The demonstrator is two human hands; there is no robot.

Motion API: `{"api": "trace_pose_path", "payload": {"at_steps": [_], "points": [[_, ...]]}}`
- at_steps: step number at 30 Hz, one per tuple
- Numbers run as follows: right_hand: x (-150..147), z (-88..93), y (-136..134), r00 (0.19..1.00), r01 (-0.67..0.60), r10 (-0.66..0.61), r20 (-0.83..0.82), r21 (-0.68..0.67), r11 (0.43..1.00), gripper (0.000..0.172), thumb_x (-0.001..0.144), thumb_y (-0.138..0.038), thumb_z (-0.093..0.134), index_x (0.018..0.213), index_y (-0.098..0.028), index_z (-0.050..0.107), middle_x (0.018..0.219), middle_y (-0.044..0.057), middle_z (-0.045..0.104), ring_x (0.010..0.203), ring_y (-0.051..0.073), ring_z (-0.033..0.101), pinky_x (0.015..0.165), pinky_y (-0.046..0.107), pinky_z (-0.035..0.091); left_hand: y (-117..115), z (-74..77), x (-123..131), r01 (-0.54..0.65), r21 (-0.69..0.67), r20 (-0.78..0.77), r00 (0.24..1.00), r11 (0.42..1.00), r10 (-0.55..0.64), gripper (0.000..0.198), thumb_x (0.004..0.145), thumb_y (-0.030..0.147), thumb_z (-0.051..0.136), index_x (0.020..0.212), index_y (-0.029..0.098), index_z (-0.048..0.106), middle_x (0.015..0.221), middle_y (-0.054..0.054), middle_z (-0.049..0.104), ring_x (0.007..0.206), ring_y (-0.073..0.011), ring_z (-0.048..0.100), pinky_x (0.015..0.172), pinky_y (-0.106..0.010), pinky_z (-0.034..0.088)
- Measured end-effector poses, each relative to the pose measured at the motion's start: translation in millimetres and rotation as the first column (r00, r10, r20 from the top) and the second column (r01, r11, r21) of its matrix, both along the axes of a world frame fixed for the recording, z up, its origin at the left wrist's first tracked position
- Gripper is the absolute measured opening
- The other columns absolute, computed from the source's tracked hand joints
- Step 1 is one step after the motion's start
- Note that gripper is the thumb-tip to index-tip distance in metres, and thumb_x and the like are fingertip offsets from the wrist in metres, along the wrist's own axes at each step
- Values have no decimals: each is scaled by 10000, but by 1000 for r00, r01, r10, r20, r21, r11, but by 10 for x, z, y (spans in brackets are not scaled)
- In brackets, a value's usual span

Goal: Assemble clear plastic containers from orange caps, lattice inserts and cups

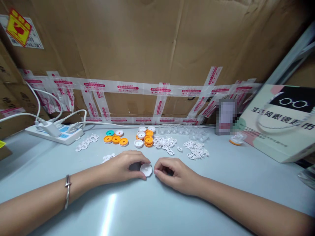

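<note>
The disc (146,170) looks like smooth plastic, the bracelet (68,185) polished metal, the tabletop (182,213) glossy, the box (133,49) creased cardboard.

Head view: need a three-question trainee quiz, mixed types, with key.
1. Which of the person's hands has the white disc between thumb and fingers?
A) left
B) right
C) neither

2. Fill in: the dark patch on the printed bag shows a pair of ____.

3. True or false: the power strip lies right beside the printed bag.

Key:
1. A, the left hand.
2. Glasses.
3. False: the power strip lies toward the left edge of the view, the printed bag toward the right.
</note>
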State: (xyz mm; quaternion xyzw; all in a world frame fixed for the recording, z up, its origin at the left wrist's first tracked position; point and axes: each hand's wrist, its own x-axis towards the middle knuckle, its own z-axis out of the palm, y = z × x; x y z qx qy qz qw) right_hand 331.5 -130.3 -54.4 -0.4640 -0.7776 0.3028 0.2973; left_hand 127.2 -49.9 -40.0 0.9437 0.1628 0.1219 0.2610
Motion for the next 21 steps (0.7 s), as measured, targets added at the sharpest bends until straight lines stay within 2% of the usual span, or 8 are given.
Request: {"api": "trace_pose_path", "payload": {"at_steps": [5, 6, 11, 21], "points": [[-1, -19, 18, 996, 77, -76, -36, 21, 997, 41, 778, -208, 545, 790, -169, 538, 667, -23, 498, 591, 89, 449, 545, 199, 369, -84, -54, 38, -142, -8, 30, 989, 990, 143, 288, 793, 303, 631, 1051, 183, 584, 979, -68, 650, 869, -185, 590, 752, -294, 451], [1, -28, 23, 995, 88, -86, -41, 27, 996, 77, 762, -216, 570, 809, -171, 530, 682, -23, 496, 604, 92, 454, 550, 200, 375, -97, -50, 44, -153, 0, 27, 988, 988, 153, 280, 794, 291, 627, 1048, 180, 582, 972, -69, 650, 860, -185, 590, 743, -295, 453], [-1, -66, 32, 997, 81, -80, -23, 36, 996, 232, 744, -230, 610, 952, -177, 521, 730, -20, 489, 642, 100, 464, 568, 208, 387, -125, -16, 58, -195, 3, 1, 981, 981, 195, 269, 784, 274, 635, 1024, 164, 583, 943, -73, 655, 829, -186, 592, 714, -290, 452], [-19, -72, 67, 995, 87, -90, 31, 91, 992, 236, 751, -246, 627, 974, -179, 597, 724, -9, 486, 642, 112, 467, 578, 221, 389, -117, -34, 45, -214, -45, 35, 976, 976, 216, 261, 767, 281, 659, 992, 163, 599, 909, -57, 651, 801, -176, 592, 686, -272, 445]]}}
